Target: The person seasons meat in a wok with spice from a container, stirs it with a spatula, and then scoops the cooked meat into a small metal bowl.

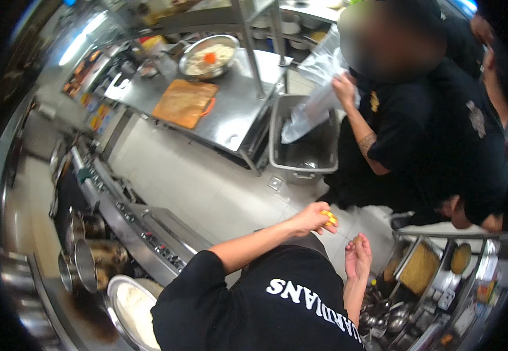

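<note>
A small orange piece (328,218) is pinched in the left hand (312,219) — it should be gripped lightly; the right hand (358,256) is held open, empty.

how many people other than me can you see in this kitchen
2. One in a black shirt stands at the grey bin, holding a clear bag; another in black is behind, partly hidden. More may be hidden.

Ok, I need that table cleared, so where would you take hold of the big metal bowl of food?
Probably by its rim, one hand on each side, coming from the aisle edge of the steel table: the metal bowl is wide, shallow, upright and full, and a shelf post stands close on its right.
</note>
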